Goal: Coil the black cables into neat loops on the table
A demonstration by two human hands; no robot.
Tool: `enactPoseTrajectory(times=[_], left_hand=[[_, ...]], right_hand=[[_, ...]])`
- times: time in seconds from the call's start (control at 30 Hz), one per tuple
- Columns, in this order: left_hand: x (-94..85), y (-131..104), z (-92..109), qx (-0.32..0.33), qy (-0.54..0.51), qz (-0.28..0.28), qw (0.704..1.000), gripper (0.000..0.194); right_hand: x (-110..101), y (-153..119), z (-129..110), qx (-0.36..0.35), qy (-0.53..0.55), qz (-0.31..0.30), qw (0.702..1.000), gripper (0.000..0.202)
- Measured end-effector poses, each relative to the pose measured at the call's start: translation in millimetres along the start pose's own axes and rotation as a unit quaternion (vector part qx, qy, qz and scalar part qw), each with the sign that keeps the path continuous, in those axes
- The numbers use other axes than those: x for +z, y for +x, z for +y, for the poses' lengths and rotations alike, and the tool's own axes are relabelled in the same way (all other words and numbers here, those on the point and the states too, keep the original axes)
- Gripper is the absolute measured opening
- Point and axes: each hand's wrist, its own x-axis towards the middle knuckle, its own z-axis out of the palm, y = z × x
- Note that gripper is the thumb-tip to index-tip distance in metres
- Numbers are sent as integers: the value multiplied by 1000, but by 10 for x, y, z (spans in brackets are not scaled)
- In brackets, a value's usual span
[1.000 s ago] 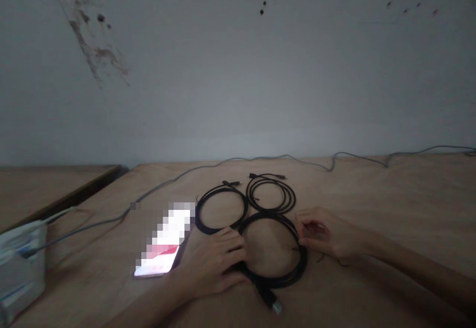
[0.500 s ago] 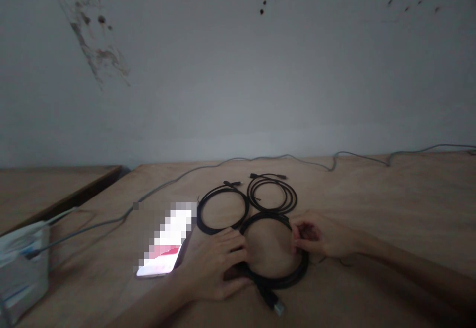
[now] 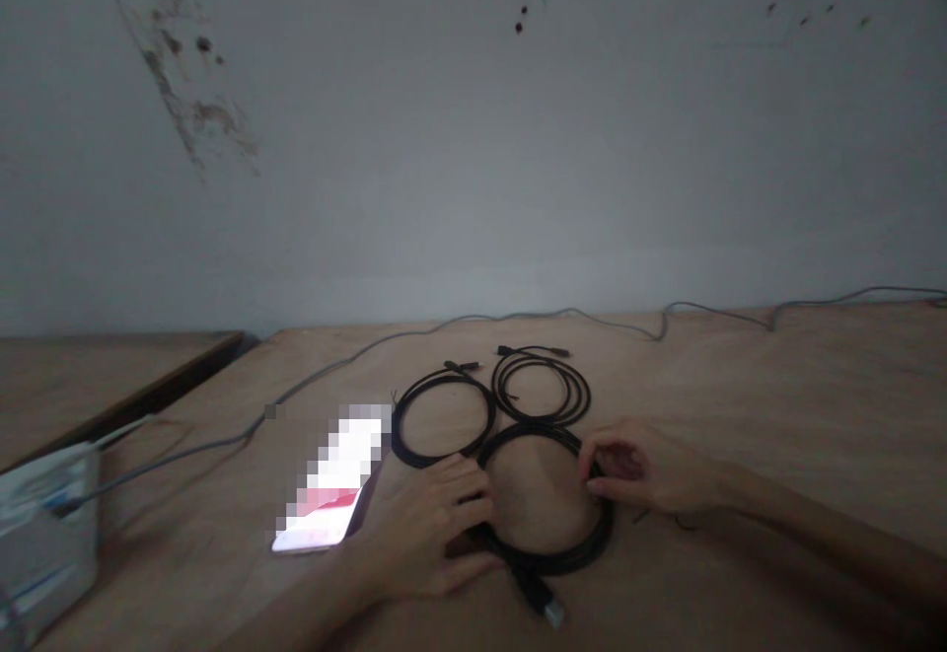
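Note:
A black cable, wound into a ring, lies flat on the wooden table in front of me. Its dark plug with a silver tip points toward me. My left hand rests at the ring's left side, fingers curled over the cable and covering part of it. At the right side, my right hand has thumb and fingertips closed on the ring. Just behind are two more coiled black cables, the left coil and the right coil, with their plugs at the far side.
A phone with a lit, partly pixelated screen lies left of my left hand. Farther left sits a white box-like device with a grey cord running from it along the table's back. The stained wall stands behind the table.
My right hand's fingers have shifted slightly on the ring. The left hand and the coils look the same.

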Motion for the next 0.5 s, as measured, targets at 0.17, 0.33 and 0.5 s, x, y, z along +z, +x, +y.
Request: enactPoseTrajectory(times=[0.17,0.33,0.5], left_hand=[[12,-2,3,9,4,11,1000,18],[17,7,13,19,13,16,1000,19],[17,-1,16,13,16,14,1000,19]], right_hand=[[-171,-142,-135,-42,-70,67,994,27],[-97,-254,-97,0,-120,81,989,26],[101,-226,21,57,-67,136,987,29]])
